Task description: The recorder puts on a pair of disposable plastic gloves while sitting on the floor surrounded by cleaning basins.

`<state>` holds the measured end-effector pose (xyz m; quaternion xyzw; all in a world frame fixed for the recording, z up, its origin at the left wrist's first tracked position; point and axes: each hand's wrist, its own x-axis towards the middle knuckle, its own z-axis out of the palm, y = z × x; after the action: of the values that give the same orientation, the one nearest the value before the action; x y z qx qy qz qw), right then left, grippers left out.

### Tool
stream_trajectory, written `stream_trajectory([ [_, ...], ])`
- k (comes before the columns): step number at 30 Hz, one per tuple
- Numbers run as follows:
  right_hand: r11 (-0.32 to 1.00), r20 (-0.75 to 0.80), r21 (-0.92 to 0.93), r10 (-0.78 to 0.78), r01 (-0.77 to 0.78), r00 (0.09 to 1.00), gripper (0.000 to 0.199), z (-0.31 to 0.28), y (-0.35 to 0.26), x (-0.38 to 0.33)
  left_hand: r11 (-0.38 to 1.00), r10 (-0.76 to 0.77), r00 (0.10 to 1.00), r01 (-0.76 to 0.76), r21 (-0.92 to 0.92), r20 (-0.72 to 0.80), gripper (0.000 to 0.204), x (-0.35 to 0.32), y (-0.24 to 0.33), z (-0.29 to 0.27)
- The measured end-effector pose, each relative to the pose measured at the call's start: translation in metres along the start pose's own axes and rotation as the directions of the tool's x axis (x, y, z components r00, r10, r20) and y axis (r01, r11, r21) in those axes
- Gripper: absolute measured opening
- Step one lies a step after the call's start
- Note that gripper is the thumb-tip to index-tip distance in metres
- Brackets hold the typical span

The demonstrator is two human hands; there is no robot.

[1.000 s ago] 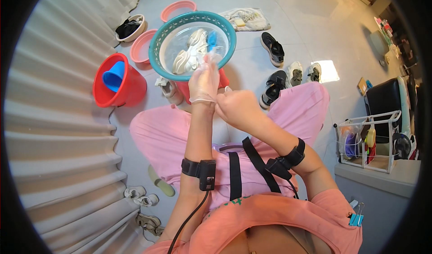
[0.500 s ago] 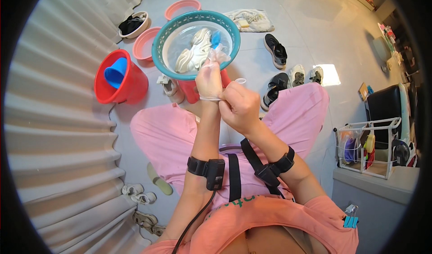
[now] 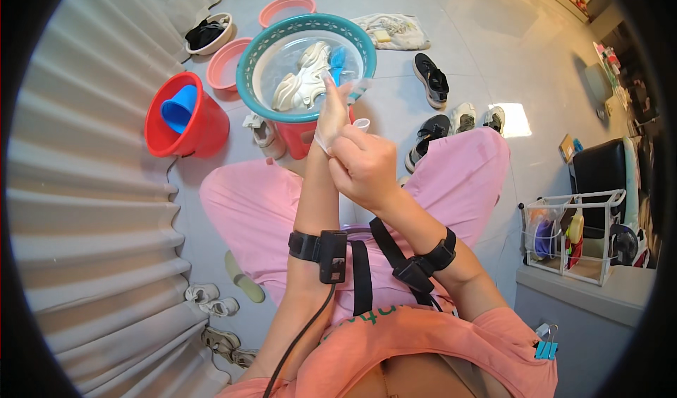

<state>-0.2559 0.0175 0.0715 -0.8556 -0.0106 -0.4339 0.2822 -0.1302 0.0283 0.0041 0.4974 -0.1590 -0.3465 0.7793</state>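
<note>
My left hand (image 3: 333,119) wears a thin, see-through glove (image 3: 358,86), whose loose finger ends stick out past it to the right. Its thumb and fingers look stretched out, and nothing is held in them. At the left wrist, my right hand (image 3: 364,164) pinches the glove's cuff. A small white ring-like edge (image 3: 361,124) shows just above the right knuckles; I cannot tell what it belongs to. Beyond the hands, a teal-rimmed basin (image 3: 248,96) holds water, a pair of pale shoes (image 3: 305,80) and a blue brush-like thing (image 3: 338,65).
On the left stands a red bucket (image 3: 215,126) with a blue scoop-like vessel (image 3: 179,109). Pink basins (image 3: 224,72) sit behind it. Dark shoes (image 3: 431,80) and a cloth (image 3: 402,37) lie to the right. A white wire rack (image 3: 575,232) tops a counter; a curtain (image 3: 99,207) hangs left.
My left hand has turned edge-on, its thumb now upright and its fingers less bunched. The right hand keeps its pinch on the cuff and has moved slightly left.
</note>
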Motion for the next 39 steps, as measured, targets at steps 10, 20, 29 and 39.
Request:
stream_trajectory([
  [10, 0.999, 0.111, -0.037, 0.000, 0.004, 0.994, 0.008, 0.014, -0.008, -0.003, 0.851, -0.106, 0.986, 0.159, -0.501, 0.132, 0.088, -0.025, 0.026, 0.010],
  [20, 0.554, 0.287, 0.398, 0.681, -0.731, 0.673, 0.022, -0.018, 0.033, -0.014, 0.413, 0.216, 0.942, 0.149, -0.899, 0.255, 0.086, -0.047, 0.055, -0.001],
  [29, 0.969, 0.100, 0.075, 0.227, -0.235, 0.969, 0.026, -0.016, 0.018, -0.014, 0.183, 0.188, 0.978, 0.055, -0.982, 0.090, 0.073, -0.056, 0.057, 0.025],
  [39, 0.829, -0.152, 0.366, 0.502, -0.424, 0.851, 0.021, 0.001, 0.005, -0.027, -0.030, 0.206, 0.978, 0.041, -0.999, 0.034, 0.062, -0.059, 0.059, 0.042],
])
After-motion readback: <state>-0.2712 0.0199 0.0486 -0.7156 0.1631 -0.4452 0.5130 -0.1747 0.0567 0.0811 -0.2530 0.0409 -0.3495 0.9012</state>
